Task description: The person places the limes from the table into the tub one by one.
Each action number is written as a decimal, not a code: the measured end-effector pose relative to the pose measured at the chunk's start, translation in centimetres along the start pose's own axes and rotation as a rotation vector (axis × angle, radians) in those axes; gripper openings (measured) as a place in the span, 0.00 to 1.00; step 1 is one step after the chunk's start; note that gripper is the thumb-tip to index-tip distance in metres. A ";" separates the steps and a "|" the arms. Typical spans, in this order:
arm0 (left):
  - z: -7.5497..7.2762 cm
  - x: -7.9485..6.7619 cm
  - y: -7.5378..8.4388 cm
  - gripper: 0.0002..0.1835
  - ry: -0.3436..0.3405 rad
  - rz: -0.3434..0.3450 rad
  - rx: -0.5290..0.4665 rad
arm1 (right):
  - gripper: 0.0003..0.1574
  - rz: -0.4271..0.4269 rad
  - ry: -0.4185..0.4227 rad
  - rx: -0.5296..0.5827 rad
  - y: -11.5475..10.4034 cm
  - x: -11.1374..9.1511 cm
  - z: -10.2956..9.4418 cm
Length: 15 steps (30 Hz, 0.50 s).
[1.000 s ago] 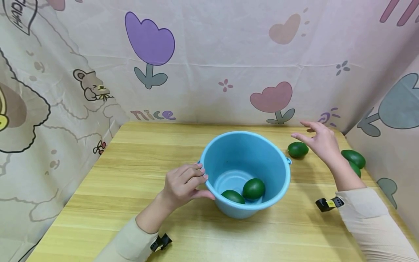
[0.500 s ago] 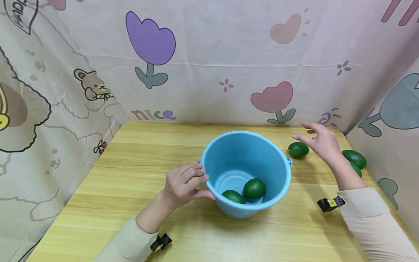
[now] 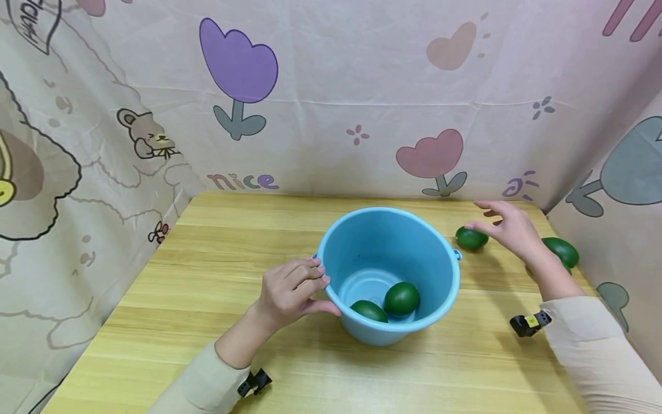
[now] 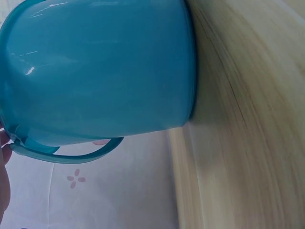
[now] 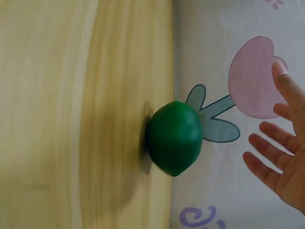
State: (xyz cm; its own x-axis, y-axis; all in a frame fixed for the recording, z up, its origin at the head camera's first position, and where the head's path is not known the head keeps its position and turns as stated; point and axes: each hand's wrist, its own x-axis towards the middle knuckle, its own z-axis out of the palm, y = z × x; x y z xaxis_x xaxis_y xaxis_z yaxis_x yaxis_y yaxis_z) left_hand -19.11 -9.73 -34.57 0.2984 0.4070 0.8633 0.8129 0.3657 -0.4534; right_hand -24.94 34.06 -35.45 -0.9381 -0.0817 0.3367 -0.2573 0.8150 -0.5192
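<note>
A light blue bucket (image 3: 383, 339) stands upright on the table, its handle (image 4: 81, 157) hanging at the far side in the left wrist view. My left hand (image 3: 292, 293) grips the bucket's left rim, the thumb stretched along the front. Two dark green limes (image 3: 401, 298) lie on the bucket's bottom. To the right of the bucket, a single lime (image 5: 175, 138) rests on the table. Over that lime hovers my right hand (image 3: 509, 229), empty, its thumb and fingers spread; in the head view the thumb overlaps the lime's top.
More limes (image 3: 561, 252) sit near the table's right edge, partly hidden behind the right forearm. The wooden table (image 3: 217, 276) reaches back to a patterned cloth wall (image 3: 320, 144), with further cloth at both sides.
My right hand has lowered toward the single lime, and its forearm has shifted slightly right, covering more of the limes at the edge. The left hand and bucket stay put.
</note>
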 end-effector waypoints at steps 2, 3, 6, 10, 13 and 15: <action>0.0 0.0 0.0 0.29 -0.001 0.001 0.000 | 0.40 -0.016 -0.008 -0.003 0.3 -0.1 0.0; 0.0 0.0 0.0 0.29 -0.002 0.000 0.000 | 0.39 -0.023 -0.013 -0.004 0.5 -0.1 0.0; 0.0 0.0 0.0 0.28 -0.001 0.002 0.004 | 0.39 -0.045 -0.024 -0.009 1.1 -0.1 0.0; 0.0 0.0 0.0 0.29 0.001 0.004 0.011 | 0.40 -0.060 -0.046 -0.021 1.8 -0.1 0.2; 0.0 -0.1 0.0 0.29 0.001 0.006 0.017 | 0.41 -0.049 -0.057 -0.024 2.2 -0.1 0.3; 0.0 -0.1 0.1 0.29 0.002 0.006 0.020 | 0.41 -0.041 -0.059 -0.025 2.5 -0.1 0.4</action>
State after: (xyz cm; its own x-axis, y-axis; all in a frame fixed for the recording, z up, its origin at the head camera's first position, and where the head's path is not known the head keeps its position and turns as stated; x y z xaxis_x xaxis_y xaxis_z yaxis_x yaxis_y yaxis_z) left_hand -19.08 -9.77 -34.70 0.3043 0.4076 0.8610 0.8008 0.3800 -0.4629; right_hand -25.58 35.86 -37.03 -0.9392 -0.1482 0.3099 -0.2905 0.8242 -0.4861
